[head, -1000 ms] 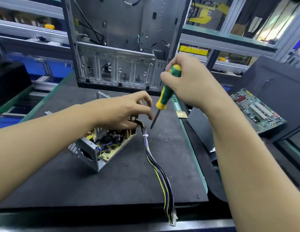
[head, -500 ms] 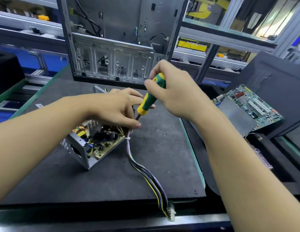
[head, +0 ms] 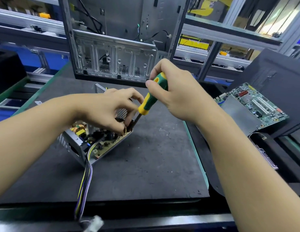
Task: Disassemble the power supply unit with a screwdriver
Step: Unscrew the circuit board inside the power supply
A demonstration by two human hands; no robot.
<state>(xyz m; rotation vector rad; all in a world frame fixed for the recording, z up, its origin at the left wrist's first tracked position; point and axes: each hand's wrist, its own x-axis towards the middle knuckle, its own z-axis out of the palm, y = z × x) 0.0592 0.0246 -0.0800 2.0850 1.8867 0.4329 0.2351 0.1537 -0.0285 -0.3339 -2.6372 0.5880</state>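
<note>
Nearest to the camera, a bundle of wires, yellow, purple and black, is running from the power supply down to a white plug at the table edge. One second ago this bundle was lying to the right of the box; now it is hanging from the near corner, so the box has been turned on the mat.

The power supply is sitting in the middle-left of the dark mat, tilted, with the cover already off. Its walls are thin grey metal with small holes, and inside a brown board with a copper coil and black parts is showing.

The left hand is resting on top of the box, the fingers curled and pinching near the far right corner; what exactly they are holding I cannot tell. The right hand is closed around the screwdriver, which has a smooth green and yellow handle. Its dark shaft is now going down into that corner, while before it was in the air. I think a board screw is being loosened there, so the task is partly done.

Farther right a green circuit board is lying flat. Behind, an empty computer case of stamped metal is standing upright.
</note>
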